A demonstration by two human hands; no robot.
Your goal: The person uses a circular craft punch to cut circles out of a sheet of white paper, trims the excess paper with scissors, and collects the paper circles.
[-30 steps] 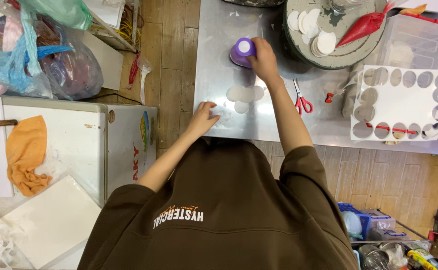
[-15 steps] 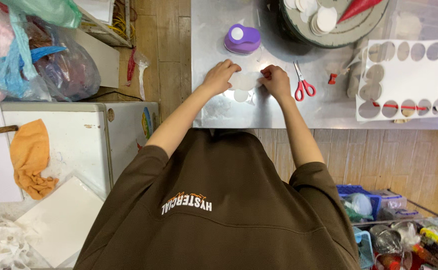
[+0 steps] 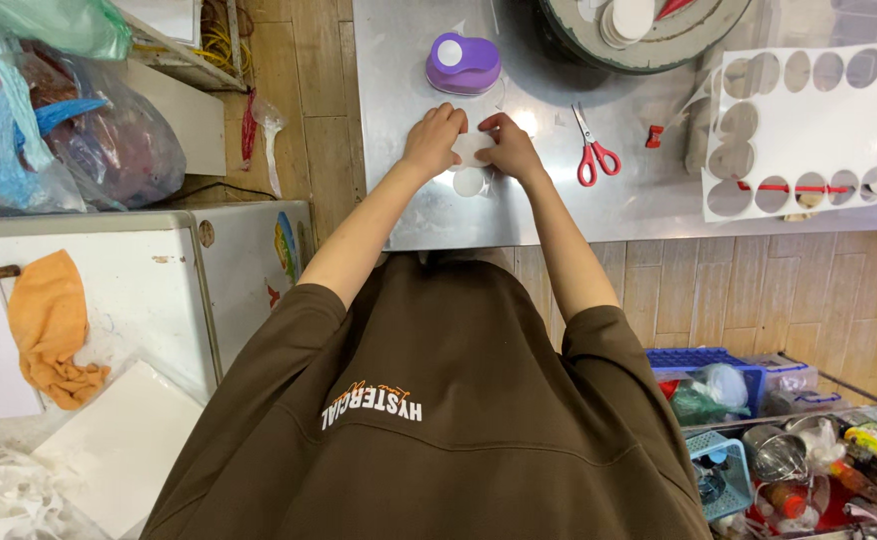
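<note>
left hand (image 3: 433, 138) + right hand (image 3: 507, 147) moved together | both pinching white disc (image 3: 472, 150) | punch (image 3: 463, 63) untouched

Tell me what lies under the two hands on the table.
White paper discs show between and below the left hand and right hand, on the metal table. Anything under the palms is covered.

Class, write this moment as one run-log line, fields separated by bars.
left hand: on white paper discs | right hand: same discs | purple punch beyond | red scissors right
</note>
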